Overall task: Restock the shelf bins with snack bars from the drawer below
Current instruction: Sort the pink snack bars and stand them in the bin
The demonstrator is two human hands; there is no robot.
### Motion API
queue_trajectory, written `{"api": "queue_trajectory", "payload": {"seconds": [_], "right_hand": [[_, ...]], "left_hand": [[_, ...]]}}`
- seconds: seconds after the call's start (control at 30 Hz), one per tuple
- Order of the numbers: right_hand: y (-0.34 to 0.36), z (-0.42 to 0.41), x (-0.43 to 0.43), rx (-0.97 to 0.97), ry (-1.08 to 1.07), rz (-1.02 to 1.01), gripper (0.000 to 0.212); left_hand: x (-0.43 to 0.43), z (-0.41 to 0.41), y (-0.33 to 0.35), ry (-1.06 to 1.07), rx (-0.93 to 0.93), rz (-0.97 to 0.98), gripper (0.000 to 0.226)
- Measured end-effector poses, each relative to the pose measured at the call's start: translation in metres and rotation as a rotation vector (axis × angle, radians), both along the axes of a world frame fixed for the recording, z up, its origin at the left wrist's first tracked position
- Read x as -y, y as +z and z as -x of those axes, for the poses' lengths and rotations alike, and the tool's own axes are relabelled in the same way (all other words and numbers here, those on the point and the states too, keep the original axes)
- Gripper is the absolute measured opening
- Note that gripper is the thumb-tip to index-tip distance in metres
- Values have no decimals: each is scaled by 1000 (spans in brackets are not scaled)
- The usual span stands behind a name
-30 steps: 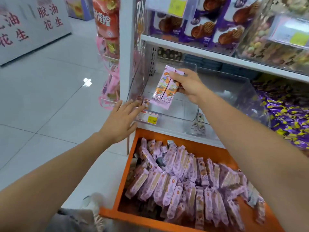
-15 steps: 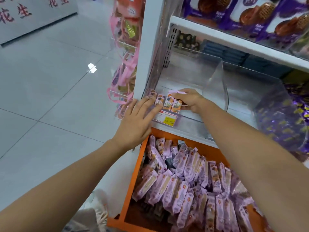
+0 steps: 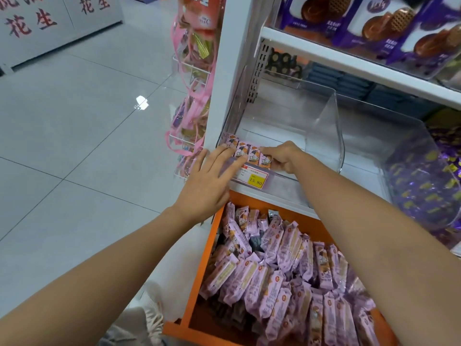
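Observation:
A clear plastic shelf bin stands at the left end of the lower shelf, with several pink snack bars lined up against its front wall. My right hand is inside the bin, fingers curled on the rightmost bars of that row. My left hand lies flat with straight fingers against the outside of the bin's front wall, above the price tag. Below, the open orange drawer holds a heap of pink snack bars.
A second clear bin sits to the right, then a bin of purple-wrapped sweets. The upper shelf overhangs with purple biscuit packs. A wire rack of pink bags hangs on the shelf's left end. Tiled floor lies to the left.
My right hand carried two bars down into the bin and set them at the front row. My left hand moved up to the bin's front wall.

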State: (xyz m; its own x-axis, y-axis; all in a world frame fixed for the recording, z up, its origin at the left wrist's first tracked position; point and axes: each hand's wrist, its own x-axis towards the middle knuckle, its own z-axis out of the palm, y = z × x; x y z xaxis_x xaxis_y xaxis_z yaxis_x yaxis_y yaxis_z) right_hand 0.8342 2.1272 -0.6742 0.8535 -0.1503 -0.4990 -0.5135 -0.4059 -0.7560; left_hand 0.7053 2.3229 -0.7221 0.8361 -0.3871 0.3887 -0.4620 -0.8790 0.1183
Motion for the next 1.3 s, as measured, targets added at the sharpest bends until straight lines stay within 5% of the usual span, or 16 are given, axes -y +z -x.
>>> {"api": "queue_trajectory", "payload": {"seconds": [0.13,0.27,0.43,0.57,0.67,0.8,1.07,1.13,1.3], "right_hand": [[11,10,11,4,36,16,24],[21,25,19,219,90,111,10],[45,80,18,572,211,30,14],[45,144,23,656,374,-6,7],[9,188,37,586,446,27,14],[-70,218,56,437,460,237,14],[-156,241,82,2,404,637,51],[-160,238,84,-39,420,626,57],[-158,232,97,-64,347,342,46]], "left_hand": [[3,5,7,24,-38,-9,78],[10,20,14,46,-9,-12,81],[29,51,18,-21,69,10,50],[38,72,-8,-39,-110,-45,42],[43,94,-43,64,-439,-228,64],[42,118,-74,118,-627,-342,74],[38,125,-97,99,-611,-295,93],[40,124,-97,95,-573,-273,96],[54,115,-104,-4,-413,-243,55]]}}
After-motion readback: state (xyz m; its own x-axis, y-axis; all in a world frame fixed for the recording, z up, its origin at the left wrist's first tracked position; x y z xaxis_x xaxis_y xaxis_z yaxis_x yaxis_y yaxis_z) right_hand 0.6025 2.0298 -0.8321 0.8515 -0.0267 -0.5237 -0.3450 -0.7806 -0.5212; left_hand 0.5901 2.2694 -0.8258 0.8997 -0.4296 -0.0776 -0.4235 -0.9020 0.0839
